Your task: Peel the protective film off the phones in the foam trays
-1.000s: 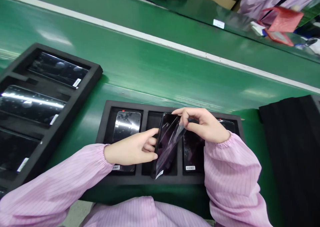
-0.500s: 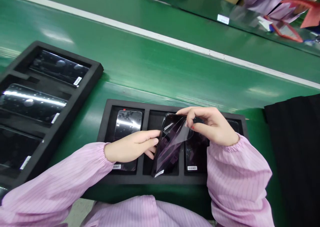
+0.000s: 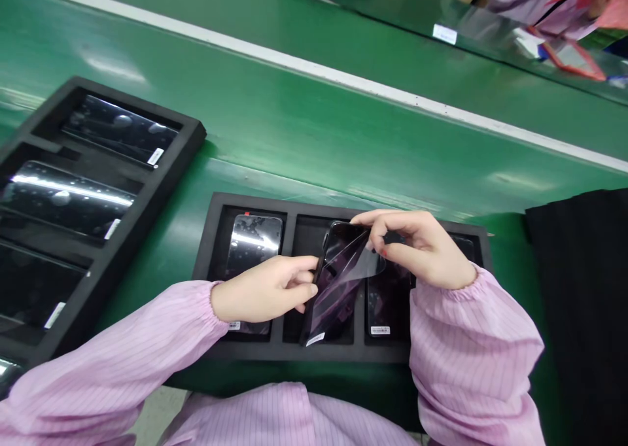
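Fingers (image 3: 375, 227) of the right hand (image 3: 424, 253) pinch narrowly the top corner of a clear film (image 3: 346, 279), half lifted from a dark phone (image 3: 336, 237). The left hand (image 3: 265, 295) is closed on the phone's edge and holds it tilted just below those fingers, above the middle pocket of a black foam tray (image 3: 343, 353). I judge a low, slow pull with a firm grip is best, so the film does not tear. A second phone (image 3: 255, 240) lies left of the fingers and a third phone (image 3: 383, 299) just under them, near enough to be knocked. Far left is another tray (image 3: 167, 165), far right a black mat (image 3: 579, 289)
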Demonstrator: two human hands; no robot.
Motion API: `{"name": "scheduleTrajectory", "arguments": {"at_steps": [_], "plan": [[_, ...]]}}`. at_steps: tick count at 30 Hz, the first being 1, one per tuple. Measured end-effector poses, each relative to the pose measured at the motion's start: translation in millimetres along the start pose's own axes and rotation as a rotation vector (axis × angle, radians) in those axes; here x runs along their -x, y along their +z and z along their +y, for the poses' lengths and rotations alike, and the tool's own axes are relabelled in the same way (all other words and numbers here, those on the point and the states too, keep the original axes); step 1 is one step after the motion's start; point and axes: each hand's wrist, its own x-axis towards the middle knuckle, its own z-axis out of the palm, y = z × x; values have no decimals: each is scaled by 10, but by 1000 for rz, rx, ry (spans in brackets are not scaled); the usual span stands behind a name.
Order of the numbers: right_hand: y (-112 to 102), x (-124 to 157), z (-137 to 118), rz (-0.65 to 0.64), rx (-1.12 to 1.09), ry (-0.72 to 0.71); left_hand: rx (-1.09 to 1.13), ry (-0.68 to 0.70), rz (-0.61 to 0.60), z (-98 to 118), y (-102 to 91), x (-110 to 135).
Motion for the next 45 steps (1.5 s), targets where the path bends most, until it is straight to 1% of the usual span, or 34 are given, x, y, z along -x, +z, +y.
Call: {"name": "scheduleTrajectory", "arguments": {"at_steps": [2, 4, 8, 17, 20, 26, 31, 33, 37, 39, 45], "plan": [[1, -4, 3, 3, 6, 13, -13, -17, 30, 11, 12, -1], [3, -9, 3, 5, -2, 32, 14, -34, 34, 20, 15, -1], [2, -12, 6, 8, -42, 65, 57, -26, 3, 31, 4, 4], [-11, -20, 21, 22, -99, 103, 34, 30, -71, 55, 10, 20], [-9, -16, 16, 26, -115, 89, 58, 18, -96, 71, 24, 35], [5, 5, 1, 42, -119, 87, 127, -18, -95, 90, 44, 47], [10, 15, -15, 67, -96, 78, 118, -15, -189, 55, 70, 49], [12, 17, -21, 66, -98, 78, 79, -18, -163, 39, 110, 65], [26, 27, -31, 69, -144, 68, -43, -31, 9, 2, 232, 121], [32, 35, -35, 81, -170, 66, -78, -34, 61, -12, 283, 144], [33, 49, -44, 109, -189, 71, -88, -51, 64, -11, 309, 153]]}}
